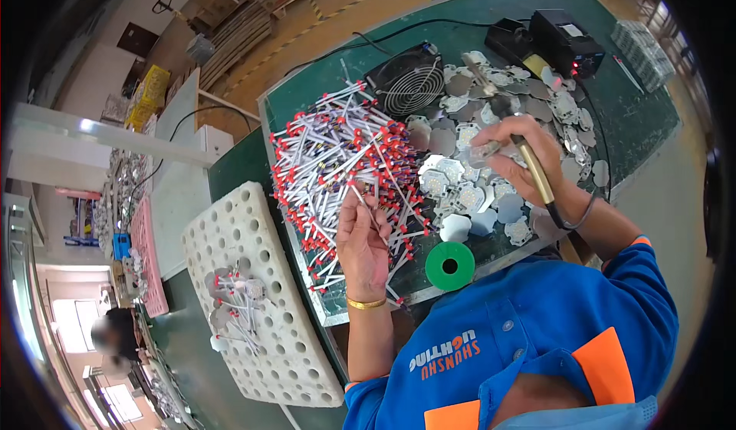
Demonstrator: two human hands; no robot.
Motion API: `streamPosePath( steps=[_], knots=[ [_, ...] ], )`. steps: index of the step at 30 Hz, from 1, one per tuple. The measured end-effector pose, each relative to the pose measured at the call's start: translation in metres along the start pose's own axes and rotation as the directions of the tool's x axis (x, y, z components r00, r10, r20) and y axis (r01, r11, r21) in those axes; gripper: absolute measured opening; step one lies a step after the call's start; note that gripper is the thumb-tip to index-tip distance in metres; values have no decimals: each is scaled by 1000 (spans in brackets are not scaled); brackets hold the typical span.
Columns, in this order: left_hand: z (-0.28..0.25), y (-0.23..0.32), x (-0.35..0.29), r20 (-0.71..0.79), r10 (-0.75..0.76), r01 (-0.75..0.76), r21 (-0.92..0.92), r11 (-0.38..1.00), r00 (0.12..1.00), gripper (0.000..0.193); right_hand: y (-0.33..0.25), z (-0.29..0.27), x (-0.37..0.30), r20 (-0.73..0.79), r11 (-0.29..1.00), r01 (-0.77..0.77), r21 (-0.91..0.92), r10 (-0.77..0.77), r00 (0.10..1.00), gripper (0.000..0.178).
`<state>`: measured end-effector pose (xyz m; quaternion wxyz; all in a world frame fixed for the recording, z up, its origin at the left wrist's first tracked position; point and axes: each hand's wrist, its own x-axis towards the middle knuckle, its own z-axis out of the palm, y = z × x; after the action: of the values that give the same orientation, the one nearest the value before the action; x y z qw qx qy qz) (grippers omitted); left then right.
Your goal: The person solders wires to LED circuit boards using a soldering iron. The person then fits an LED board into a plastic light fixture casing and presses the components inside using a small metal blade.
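Observation:
My left hand is closed, pinching a white lead wire at the edge of a big heap of such wires with red ends. My right hand grips a soldering iron by its gold-coloured handle, its cord running back along my forearm. Between the thumb and index finger of that hand is also a small metal disc, partly blurred. Below and around my right hand lies a pile of flat silvery lamp boards.
A green solder spool stands at the near table edge. Behind the piles are a black fan and a black soldering station. To the left, a white perforated foam board carries several boards with wires. Stacked panels sit far right.

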<state>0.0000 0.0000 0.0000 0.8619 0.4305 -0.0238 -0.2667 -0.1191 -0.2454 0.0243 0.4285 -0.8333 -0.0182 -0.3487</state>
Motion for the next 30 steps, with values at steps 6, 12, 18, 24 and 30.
streamPosePath(
  steps=[6, 12, 18, 24, 30],
  knots=[
    [24, -11, 15, 155, -178, 113, 355, 928, 972, 31, -6, 19, 14, -90, 922, -224, 315, 264, 960, 26],
    [42, -25, 24, 217, -240, 128, 431, 893, 946, 30, 6, 29, 15, -127, 943, -142, 301, 187, 974, 34],
    [49, -30, 31, 288, -211, 87, 390, 917, 934, 21, 8, 38, 13, -14, 980, -163, 115, 165, 986, 31],
    [48, -30, 32, 277, -188, 62, 409, 910, 942, 21, 5, 36, 19, -45, 988, -110, 110, 116, 992, 23],
    [53, -28, 30, 321, -249, 94, 431, 897, 914, 23, 4, 33, 26, -101, 996, -85, 29, 88, 991, 22]
  ],
)
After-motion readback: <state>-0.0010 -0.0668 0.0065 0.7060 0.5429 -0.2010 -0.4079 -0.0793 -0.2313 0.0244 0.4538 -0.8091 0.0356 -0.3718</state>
